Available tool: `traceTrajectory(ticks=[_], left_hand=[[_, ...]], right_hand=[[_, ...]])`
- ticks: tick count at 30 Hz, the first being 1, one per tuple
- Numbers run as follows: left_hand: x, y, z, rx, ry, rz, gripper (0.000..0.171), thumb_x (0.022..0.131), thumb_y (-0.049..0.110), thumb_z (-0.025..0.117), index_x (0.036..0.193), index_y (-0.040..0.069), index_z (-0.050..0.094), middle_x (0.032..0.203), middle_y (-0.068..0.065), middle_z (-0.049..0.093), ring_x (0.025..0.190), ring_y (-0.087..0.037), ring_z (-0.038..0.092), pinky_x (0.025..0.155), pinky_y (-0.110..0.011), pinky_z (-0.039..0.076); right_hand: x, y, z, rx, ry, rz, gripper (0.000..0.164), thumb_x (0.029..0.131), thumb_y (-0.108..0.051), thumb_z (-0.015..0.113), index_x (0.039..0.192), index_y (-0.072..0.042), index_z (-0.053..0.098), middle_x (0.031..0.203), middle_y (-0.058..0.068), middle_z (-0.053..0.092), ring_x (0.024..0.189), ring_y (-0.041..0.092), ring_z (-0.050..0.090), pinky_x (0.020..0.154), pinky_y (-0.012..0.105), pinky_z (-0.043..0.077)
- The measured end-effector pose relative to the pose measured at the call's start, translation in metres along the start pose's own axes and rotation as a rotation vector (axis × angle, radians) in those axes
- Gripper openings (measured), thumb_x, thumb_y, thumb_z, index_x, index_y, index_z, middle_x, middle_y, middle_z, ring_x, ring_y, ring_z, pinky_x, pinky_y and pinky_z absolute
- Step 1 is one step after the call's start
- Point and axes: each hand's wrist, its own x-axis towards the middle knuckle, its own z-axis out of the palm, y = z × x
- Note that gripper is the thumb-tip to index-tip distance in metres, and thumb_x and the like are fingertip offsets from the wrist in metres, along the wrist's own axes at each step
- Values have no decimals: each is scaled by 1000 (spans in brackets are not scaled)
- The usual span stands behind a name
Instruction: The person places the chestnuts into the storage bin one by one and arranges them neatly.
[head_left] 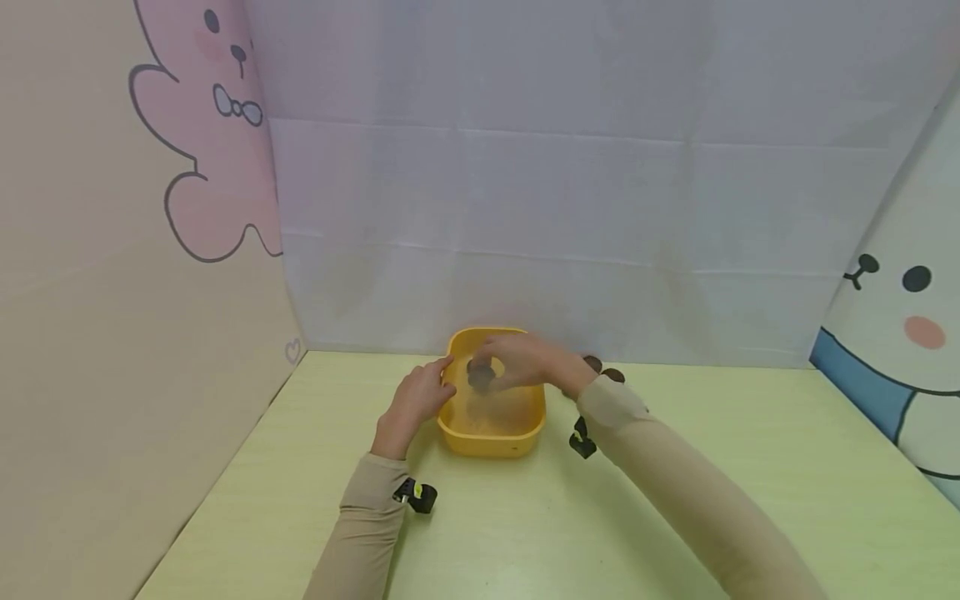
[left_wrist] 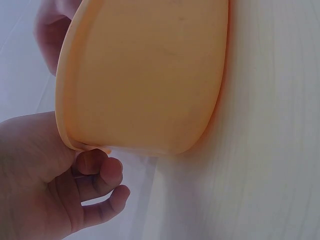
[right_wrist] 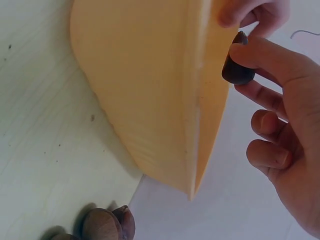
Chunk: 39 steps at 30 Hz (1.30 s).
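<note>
A yellow plastic basin (head_left: 491, 447) stands on the table near the back wall. My left hand (head_left: 420, 393) grips its left rim, the thumb over the inside and the other fingers curled outside, as the left wrist view (left_wrist: 65, 185) shows. Over the basin is my right hand (head_left: 521, 360), blurred in the head view. It pinches a dark brown water chestnut (right_wrist: 239, 70), with a small pointed tip, between thumb and fingers; its ring and little fingers are curled free of it. The basin's inside is partly hidden by that hand.
Several more brown water chestnuts (head_left: 613, 375) lie on the table right of the basin, partly behind my right forearm. A white cloth wall (head_left: 480, 208) rises along the table's back edge. Printed side panels stand at the left and right.
</note>
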Motion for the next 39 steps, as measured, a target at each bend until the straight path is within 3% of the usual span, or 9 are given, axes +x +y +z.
traceTrajectory(ticks=[5, 11, 19, 23, 33, 39], left_hand=[[0, 1, 0, 6, -3, 2, 57, 93, 15, 56, 149, 10, 47, 59, 3, 39, 47, -11, 34, 45, -23, 30], [-1, 1, -2, 13, 3, -1, 56, 93, 15, 57, 148, 10, 48, 61, 2, 40, 48, -11, 35, 46, -24, 30], [-1, 0, -2, 4, 14, 8, 57, 93, 14, 56, 148, 10, 47, 62, 1, 41, 48, -11, 36, 46, -24, 30], [1, 1, 0, -2, 11, 13, 58, 92, 15, 56, 149, 10, 47, 58, 3, 40, 47, -11, 35, 45, -23, 29], [0, 2, -1, 13, 13, 13, 58, 91, 16, 56, 149, 11, 47, 59, 3, 40, 47, -11, 35, 45, -23, 29], [-2, 0, -1, 9, 8, 6, 58, 92, 14, 57, 149, 10, 47, 61, 1, 41, 49, -11, 36, 46, -24, 30]], right_hand=[[7, -1, 6, -21, -58, 28, 34, 89, -39, 70, 119, -24, 70, 116, -7, 64, 111, 17, 62, 99, 36, 48], [15, -4, 10, -65, -112, 54, 34, 91, -39, 68, 121, -23, 70, 118, -6, 65, 109, 12, 59, 102, 36, 46], [31, -7, 15, -66, -178, 67, 20, 92, -42, 66, 102, -26, 72, 95, -11, 64, 88, 11, 57, 85, 33, 48], [37, -8, 18, -68, -215, 79, 21, 92, -40, 67, 105, -24, 73, 95, -12, 66, 87, 10, 58, 88, 34, 50], [44, -10, 30, -179, -219, 114, 27, 93, -46, 63, 108, -26, 73, 98, -9, 66, 86, 13, 60, 81, 37, 51], [34, -12, 21, -141, -190, 109, 36, 91, -52, 63, 108, -22, 72, 102, -7, 66, 87, 14, 59, 82, 37, 50]])
